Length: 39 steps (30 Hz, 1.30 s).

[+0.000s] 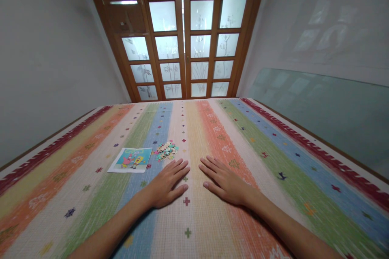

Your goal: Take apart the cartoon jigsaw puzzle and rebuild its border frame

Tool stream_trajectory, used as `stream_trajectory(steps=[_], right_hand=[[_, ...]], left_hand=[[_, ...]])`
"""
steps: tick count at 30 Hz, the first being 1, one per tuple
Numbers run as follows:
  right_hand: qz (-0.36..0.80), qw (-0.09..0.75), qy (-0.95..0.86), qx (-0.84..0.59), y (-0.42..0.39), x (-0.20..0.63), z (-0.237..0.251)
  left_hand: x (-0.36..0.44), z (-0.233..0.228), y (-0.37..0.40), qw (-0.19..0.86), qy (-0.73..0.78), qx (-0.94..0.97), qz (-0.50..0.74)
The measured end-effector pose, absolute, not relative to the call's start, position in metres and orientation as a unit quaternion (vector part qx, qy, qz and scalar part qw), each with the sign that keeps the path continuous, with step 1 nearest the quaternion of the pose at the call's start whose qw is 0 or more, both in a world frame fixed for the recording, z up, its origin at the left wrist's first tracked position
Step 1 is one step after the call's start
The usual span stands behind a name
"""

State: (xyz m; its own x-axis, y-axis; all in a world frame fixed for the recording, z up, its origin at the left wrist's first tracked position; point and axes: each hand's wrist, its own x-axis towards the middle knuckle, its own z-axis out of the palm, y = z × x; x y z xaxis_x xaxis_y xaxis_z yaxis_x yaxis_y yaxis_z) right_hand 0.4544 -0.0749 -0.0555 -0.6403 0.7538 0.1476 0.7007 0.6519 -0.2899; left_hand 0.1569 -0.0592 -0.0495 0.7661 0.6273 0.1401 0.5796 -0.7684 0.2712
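My left hand [169, 184] lies flat on a striped cloth [194, 226], palm down, fingers stretched out and holding nothing. Across from it, my right hand [225, 182] rests the same way, thumb and fingers apart. Just beyond my left fingertips sits a heap of small jigsaw puzzle pieces [167, 151] in teal, cream, pink and other colours. Left of that heap lies a printed picture card [133, 159] with a pink starfish figure and a yellow square figure on blue. Neither hand touches the pieces or the card.
The cloth's coloured stripes run away from me to wooden doors [186, 44] with frosted glass panes. A plain wall [45, 40] stands on the left. Along the right wall [288, 16] leans a pale greenish panel [328, 105] beside the cloth's edge.
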Motion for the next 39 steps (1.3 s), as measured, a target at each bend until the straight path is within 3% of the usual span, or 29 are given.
stream_trajectory(steps=[39], right_hand=[[0.095, 0.123, -0.902, -0.403, -0.0756, 0.4547, -0.0530]], left_hand=[[0.1571, -0.0508, -0.0586, 0.107, 0.325, 0.933, 0.110]])
